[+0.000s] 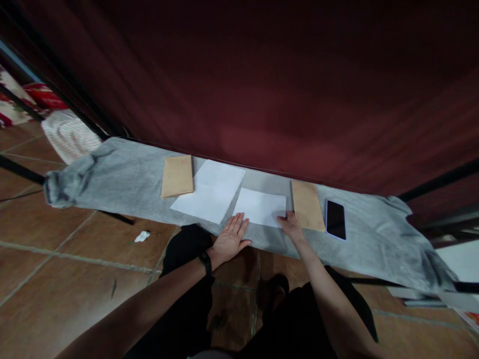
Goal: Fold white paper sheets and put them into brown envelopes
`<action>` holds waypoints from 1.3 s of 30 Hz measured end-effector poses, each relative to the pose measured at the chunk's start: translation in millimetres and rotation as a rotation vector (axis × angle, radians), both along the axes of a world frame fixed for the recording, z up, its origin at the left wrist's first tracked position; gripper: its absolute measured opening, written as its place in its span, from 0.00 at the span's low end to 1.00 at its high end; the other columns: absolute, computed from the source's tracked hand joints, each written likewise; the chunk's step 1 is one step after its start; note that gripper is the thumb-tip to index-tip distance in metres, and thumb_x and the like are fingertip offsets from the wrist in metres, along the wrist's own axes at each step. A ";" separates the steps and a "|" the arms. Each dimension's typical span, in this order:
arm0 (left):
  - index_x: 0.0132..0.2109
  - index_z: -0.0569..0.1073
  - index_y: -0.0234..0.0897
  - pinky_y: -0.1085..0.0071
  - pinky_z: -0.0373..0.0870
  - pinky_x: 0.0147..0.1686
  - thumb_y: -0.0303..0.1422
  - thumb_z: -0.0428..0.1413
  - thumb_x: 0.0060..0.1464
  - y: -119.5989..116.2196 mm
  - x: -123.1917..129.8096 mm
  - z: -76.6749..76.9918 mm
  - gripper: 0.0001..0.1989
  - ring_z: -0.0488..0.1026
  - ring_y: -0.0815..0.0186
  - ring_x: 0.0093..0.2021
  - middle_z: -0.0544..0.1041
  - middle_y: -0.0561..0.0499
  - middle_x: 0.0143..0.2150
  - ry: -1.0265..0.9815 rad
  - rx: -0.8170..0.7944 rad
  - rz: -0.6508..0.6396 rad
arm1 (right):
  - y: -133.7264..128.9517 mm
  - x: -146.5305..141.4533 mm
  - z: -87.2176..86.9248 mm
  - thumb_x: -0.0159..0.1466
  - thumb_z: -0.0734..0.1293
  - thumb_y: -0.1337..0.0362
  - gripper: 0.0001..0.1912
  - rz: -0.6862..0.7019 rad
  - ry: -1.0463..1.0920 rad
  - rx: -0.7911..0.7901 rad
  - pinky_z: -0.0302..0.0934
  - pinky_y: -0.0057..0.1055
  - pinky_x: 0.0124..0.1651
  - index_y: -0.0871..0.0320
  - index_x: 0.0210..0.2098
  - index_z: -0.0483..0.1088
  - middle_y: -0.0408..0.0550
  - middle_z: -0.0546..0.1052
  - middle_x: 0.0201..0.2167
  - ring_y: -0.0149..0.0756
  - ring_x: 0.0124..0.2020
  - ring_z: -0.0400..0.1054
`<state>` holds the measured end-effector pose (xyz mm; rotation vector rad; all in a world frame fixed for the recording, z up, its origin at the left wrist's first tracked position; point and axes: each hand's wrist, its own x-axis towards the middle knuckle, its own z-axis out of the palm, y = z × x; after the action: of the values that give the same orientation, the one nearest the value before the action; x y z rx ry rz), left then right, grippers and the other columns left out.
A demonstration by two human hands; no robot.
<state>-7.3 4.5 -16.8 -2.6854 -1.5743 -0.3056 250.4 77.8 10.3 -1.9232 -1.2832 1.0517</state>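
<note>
A smaller white sheet (260, 206) lies on the grey cloth in front of me. My left hand (231, 237) rests flat at its lower left corner, fingers stretched out. At the lower right corner my right hand (290, 224) has its fingers pressed together on the sheet's edge. Left of it a larger white paper (210, 191) lies at a slant, partly beside a brown envelope (177, 176). A second brown envelope (307, 205) is just right of the smaller sheet.
A phone (336, 220) lies at the right on the grey cloth (123, 179). A dark red curtain (262, 99) hangs behind. On the tiled floor at the left is a crumpled white scrap (142, 236).
</note>
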 end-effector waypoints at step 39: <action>0.42 0.82 0.35 0.63 0.71 0.47 0.39 0.63 0.50 78.3 34.5 110.7 0.15 0.78 0.58 0.42 0.84 0.47 0.41 -1.338 -0.373 0.247 | 15.1 4.2 30.8 0.52 0.77 0.56 0.14 0.038 0.778 0.370 0.68 0.34 0.48 0.54 0.35 0.77 0.42 0.80 0.35 0.36 0.39 0.73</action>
<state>27.2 82.8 93.9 -2.4271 -2.2648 -2.3257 254.7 92.9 41.1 -1.0451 -0.9627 1.2910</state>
